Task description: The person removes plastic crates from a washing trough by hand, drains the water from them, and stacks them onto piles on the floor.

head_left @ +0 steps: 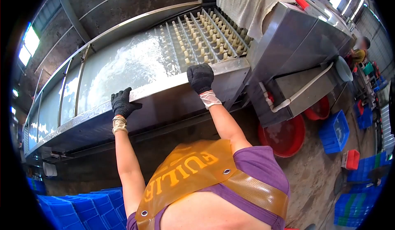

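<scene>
In my head view, the metal trough (160,86) stretches before both hands. The left hand (124,102), fingers spread, rests on its rim, probably for steadiness; the right hand (200,78) looks curled there, around what I can't tell.

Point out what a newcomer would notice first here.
A long metal tank of glinting water, with pale pegs in rows toward its right end, dominates the upper left. The black-gloved left hand and right hand rest at its near rim. Below them, a brown apron bears orange lettering.
</scene>
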`<state>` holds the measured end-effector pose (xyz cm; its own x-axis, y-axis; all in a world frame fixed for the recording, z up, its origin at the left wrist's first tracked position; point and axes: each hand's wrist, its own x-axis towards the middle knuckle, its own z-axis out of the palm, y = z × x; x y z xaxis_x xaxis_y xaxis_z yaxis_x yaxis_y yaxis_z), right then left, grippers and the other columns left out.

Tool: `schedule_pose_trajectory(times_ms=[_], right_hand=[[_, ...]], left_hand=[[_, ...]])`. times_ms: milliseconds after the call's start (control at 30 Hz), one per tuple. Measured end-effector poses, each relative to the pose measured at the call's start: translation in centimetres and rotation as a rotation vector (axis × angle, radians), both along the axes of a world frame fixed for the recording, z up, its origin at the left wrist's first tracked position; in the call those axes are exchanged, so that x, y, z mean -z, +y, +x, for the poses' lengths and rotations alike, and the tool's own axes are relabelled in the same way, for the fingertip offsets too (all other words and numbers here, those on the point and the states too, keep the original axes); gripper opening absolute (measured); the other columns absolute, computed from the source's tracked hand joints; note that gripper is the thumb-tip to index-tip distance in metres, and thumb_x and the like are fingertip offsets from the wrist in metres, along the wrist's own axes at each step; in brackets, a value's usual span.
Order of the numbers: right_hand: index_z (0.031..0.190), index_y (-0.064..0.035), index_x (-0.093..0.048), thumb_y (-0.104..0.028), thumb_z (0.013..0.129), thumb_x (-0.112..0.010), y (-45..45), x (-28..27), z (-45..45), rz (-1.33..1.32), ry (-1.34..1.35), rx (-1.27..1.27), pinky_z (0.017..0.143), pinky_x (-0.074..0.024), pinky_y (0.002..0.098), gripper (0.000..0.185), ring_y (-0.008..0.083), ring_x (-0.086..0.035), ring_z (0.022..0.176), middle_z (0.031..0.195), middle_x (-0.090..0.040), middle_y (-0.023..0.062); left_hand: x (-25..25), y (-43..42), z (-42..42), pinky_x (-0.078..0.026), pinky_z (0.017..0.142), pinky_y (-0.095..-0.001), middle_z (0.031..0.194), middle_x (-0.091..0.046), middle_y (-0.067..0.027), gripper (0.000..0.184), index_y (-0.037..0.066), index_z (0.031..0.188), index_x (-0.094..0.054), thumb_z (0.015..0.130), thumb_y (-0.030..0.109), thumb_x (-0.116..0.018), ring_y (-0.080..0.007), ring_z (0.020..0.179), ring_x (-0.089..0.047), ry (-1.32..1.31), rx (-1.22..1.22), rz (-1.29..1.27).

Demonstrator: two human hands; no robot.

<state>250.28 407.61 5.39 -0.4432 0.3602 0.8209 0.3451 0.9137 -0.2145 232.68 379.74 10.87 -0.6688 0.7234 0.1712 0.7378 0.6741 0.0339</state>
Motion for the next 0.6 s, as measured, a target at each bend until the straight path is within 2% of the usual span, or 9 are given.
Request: schedule_pose_trajectory(times_ms=[400,467,600], right_hand=[[0.063,-0.0114,-0.057,-0.026,0.078,-0.055,0.24,-0.14,0.10,-0.002,-0.003,-0.026,0.069,-0.0421,0.0417,0.021,0.0305,-0.054,0.065,0.062,-0.056,0.0102],[0.063,-0.0117,-0.059,-0.027,0.077,-0.054,0.10,-0.23,0.15,-0.053,-0.057,-0.005,0.079,-0.0421,0.0413,0.021,0.0291,-0.056,0.066,0.063,-0.058,0.0101],[0.063,-0.0113,-0.058,-0.026,0.077,-0.054,-0.02,-0.42,0.23,-0.056,-0.050,-0.013,0.079,-0.0424,0.0412,0.020,0.0292,-0.056,0.066,0.063,-0.058,0.0101]], left_hand=[[-0.42,0.35,0.08,-0.025,0.101,-0.0437,0.108,-0.058,-0.0123,0.084,0.014,0.121,-0.051,0.049,0.047,-0.079,-0.0267,0.108,-0.051,-0.033,-0.023,-0.046],[-0.46,0.27,0.10,-0.025,0.101,-0.0437,0.109,-0.058,-0.0123,0.084,0.014,0.121,-0.051,0.049,0.047,-0.079,-0.0267,0.108,-0.050,-0.036,-0.019,-0.039],[-0.50,0.26,0.30,-0.024,0.102,-0.0436,0.109,-0.058,-0.0123,0.084,0.013,0.121,-0.050,0.049,0.047,-0.079,-0.0267,0.109,-0.050,-0.028,-0.015,-0.025]])
